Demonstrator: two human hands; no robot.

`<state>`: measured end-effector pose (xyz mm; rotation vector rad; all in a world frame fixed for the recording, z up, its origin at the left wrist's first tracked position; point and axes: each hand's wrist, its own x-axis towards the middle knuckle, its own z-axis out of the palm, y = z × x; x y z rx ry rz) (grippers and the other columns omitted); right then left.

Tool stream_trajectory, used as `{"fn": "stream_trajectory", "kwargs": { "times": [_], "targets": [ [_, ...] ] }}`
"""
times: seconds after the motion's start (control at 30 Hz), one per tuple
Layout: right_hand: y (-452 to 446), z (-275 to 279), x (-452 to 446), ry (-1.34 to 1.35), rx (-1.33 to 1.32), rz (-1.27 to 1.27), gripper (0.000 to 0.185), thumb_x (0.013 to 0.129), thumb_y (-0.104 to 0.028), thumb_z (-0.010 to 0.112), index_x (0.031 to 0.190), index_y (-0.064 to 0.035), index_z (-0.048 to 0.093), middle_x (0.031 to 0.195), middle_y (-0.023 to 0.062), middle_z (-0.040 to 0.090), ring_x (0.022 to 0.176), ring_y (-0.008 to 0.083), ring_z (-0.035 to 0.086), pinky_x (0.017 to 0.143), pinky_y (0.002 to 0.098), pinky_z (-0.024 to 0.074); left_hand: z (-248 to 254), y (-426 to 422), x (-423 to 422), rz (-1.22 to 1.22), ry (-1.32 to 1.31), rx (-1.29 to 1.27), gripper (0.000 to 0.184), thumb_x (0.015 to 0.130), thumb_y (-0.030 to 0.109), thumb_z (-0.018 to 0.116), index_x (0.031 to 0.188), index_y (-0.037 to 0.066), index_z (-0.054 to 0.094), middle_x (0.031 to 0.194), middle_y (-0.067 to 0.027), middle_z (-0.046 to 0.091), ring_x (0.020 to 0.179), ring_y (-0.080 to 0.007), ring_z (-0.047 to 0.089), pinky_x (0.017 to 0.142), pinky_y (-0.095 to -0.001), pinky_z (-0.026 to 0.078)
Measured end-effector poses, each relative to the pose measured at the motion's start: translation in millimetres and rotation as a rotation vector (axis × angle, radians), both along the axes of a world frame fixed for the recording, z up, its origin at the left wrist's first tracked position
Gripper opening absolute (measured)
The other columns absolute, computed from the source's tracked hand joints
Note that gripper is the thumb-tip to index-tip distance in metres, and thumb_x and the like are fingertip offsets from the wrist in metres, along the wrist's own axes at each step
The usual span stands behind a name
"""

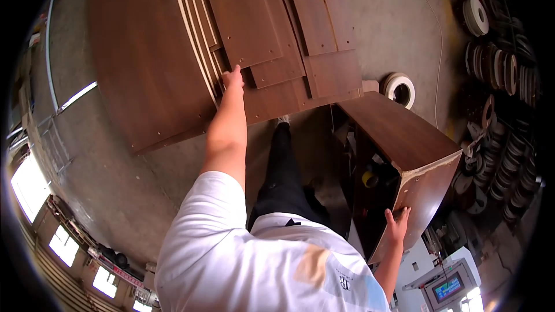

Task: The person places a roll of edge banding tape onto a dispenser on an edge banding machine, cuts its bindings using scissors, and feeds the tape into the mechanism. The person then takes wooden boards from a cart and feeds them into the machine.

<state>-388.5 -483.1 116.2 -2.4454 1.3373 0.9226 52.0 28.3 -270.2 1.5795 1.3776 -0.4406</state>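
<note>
My left hand (233,78) reaches forward to the near corner of a brown wooden panel (248,17) on a stack. Its fingers close at that panel's edge, partly hidden from me. Pale edges of several upright-looking strips (193,29) run beside it. On the right, my right hand (396,226) rests against the end of a brown wooden cabinet (399,124), with fingers spread and nothing held. Inside the cabinet's open side sits a roll of yellow tape (369,179) among dark items.
More drilled panels (318,11) overlap on the stack's right. A white ring-shaped roll (400,91) lies behind the cabinet. Many rolls of edging strip (491,66) line the far right. A machine with a lit screen (448,287) stands at lower right.
</note>
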Motion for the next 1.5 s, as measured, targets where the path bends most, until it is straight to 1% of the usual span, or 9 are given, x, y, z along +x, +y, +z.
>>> {"fn": "stream_trajectory", "kwargs": {
  "times": [0.07,0.2,0.33,0.63,0.93,1.03,1.2,1.33,1.5],
  "targets": [
    [-3.0,-1.7,-4.4,-0.016,0.009,-0.009,0.103,0.089,-0.06,0.071,0.156,0.008,0.033,0.167,0.0298,0.022,0.154,0.0404,0.027,0.124,0.0415,0.0271,-52.4,13.5,0.7,-0.263,-0.062,0.259,0.083,0.089,0.043,0.079,0.145,-0.007,0.044,0.15,-0.0271,0.051,0.138,-0.0384,0.052,0.115,-0.0432,0.041],
    [6.8,6.0,11.6,-0.081,0.049,-0.099,0.1,0.09,-0.056,0.072,0.156,0.0075,0.032,0.167,0.0286,0.022,0.155,0.0389,0.028,0.121,0.0418,0.032,-59.4,17.5,22.7,-0.317,-0.159,0.102,0.079,0.085,0.045,0.083,0.134,-0.009,0.052,0.135,-0.0236,0.063,0.121,-0.0341,0.063,0.103,-0.0419,0.05],
    [7.9,7.2,13.0,-0.05,0.04,-0.098,0.1,0.09,-0.055,0.073,0.156,0.0073,0.032,0.168,0.0271,0.021,0.154,0.0382,0.028,0.12,0.0421,0.0347,-63.4,26.4,21.9,-0.25,-0.152,-0.107,0.056,0.088,0.041,0.083,0.118,0.0,0.06,0.109,-0.0099,0.069,0.083,-0.0197,0.066,0.065,-0.0301,0.055],
    [-1.1,3.4,-2.3,-0.065,0.041,-0.058,0.105,0.089,-0.063,0.069,0.156,0.0089,0.032,0.167,0.0302,0.019,0.155,0.0401,0.024,0.125,0.0416,0.0233,15.1,-15.8,-34.1,-0.283,-0.28,-0.516,0.041,0.096,0.032,0.076,0.12,0.005,0.057,0.111,-0.0036,0.066,0.08,-0.0139,0.062,0.059,-0.0266,0.05],
    [-0.8,13.7,-4.1,-0.022,-0.003,0.031,0.108,0.085,-0.067,0.069,0.156,0.0065,0.034,0.167,0.0305,0.02,0.154,0.0417,0.027,0.123,0.0439,0.0296,131.3,-68.3,-168.2,-0.253,-0.323,-0.724,0.022,0.101,0.022,0.07,0.118,0.012,0.061,0.108,0.0006,0.067,0.081,-0.0122,0.062,0.064,-0.0279,0.051],
    [6.1,21.3,-2.2,-0.227,-0.072,0.056,0.089,0.087,-0.056,0.074,0.148,0.0035,0.049,0.159,0.0298,0.039,0.146,0.0406,0.042,0.117,0.0427,0.0389,179.7,-86.6,-218.6,-0.224,-0.318,-0.833,0.022,0.101,0.021,0.07,0.119,0.013,0.061,0.11,0.0005,0.067,0.086,-0.0134,0.065,0.067,-0.0291,0.054],
    [46.9,27.0,37.1,-0.802,0.376,0.037,0.044,0.09,-0.028,0.08,0.118,0.0039,0.071,0.119,0.0193,0.073,0.111,0.0289,0.07,0.1,0.0382,0.0524,280.3,-143.0,-293.5,-0.274,-0.31,-1.065,0.017,0.101,0.019,0.069,0.116,0.012,0.064,0.109,-0.0009,0.068,0.095,-0.017,0.069,0.074,-0.0314,0.057],
    [82.8,-16.7,46.0,-0.728,1.087,-0.383,0.041,0.097,-0.031,0.073,0.125,-0.0017,0.067,0.11,0.0068,0.073,0.094,0.0194,0.071,0.076,0.0295,0.0545,335.3,-205.5,-355.4,-0.4,-0.259,-1.194,0.021,0.104,0.021,0.065,0.122,0.01,0.064,0.116,-0.0034,0.069,0.099,-0.017,0.069,0.082,-0.0333,0.057],
    [51.3,19.1,-12.3,-0.956,1.119,-0.797,0.035,0.096,-0.031,0.073,0.113,-0.0017,0.067,0.099,0.0056,0.07,0.082,0.0147,0.066,0.067,0.0279,0.0512,375.8,-268.0,-411.5,-0.787,-0.12,-1.25,0.034,0.106,0.032,0.059,0.128,0.006,0.061,0.12,-0.0079,0.069,0.109,-0.0197,0.066,0.095,-0.0361,0.052]
  ]
}}
